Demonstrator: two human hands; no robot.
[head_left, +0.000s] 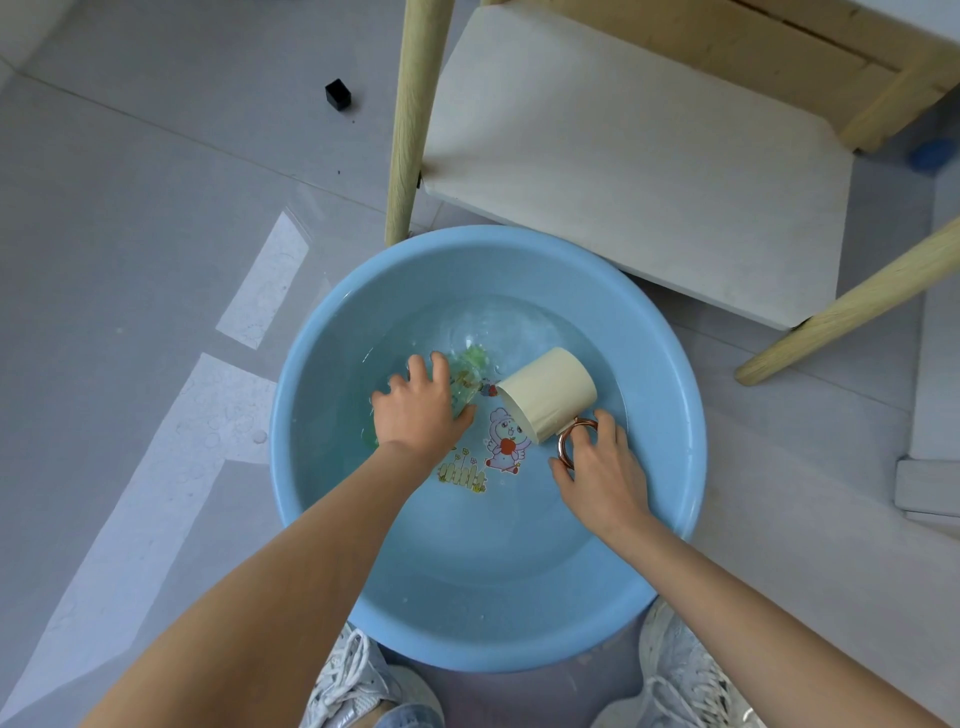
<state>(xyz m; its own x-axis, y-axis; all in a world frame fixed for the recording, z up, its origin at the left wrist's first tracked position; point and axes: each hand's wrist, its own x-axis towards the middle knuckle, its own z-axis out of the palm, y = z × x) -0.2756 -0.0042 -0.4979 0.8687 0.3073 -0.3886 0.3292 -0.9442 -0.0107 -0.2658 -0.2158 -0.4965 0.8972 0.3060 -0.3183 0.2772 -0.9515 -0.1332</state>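
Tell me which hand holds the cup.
The right hand: it grips the cream cup by its copper ring handle, while the left hand rests on a green thing.

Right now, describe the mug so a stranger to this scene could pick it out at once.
Find the round blue basin on the floor. Toward its right side, the right hand holds a cream mug tipped on its side. Only it has a copper ring handle; the left hand beside it presses a green thing underwater.
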